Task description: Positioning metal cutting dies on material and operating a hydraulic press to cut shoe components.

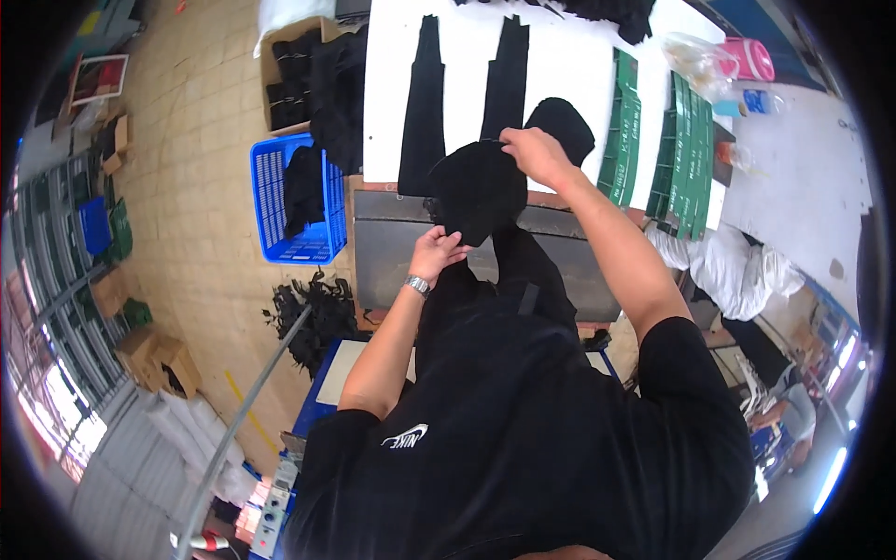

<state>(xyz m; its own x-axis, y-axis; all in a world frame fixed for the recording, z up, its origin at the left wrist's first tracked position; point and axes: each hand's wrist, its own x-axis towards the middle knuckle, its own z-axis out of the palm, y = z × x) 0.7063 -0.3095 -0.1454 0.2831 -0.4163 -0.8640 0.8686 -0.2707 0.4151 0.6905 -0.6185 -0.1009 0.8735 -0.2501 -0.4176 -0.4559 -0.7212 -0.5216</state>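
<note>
A black fabric piece (481,187) is stretched between my two hands over the near edge of the white table (571,56). My left hand (437,254), with a metal watch on its wrist, pinches the lower left edge of the cloth. Up at its far right edge, my right hand (537,154) has thumb and fingers closed on the same piece. Long narrow black fabric strips (422,121) lie on the table beyond. A rounded black fabric piece (563,129) rests just past my right hand.
Green marked templates (679,154) lie at the table's right. To the left stand a blue plastic basket (264,201) with black cloth and a cardboard box (271,56) of dark bundles. Black scraps (322,317) pile on the floor near a slanting metal pole (245,411).
</note>
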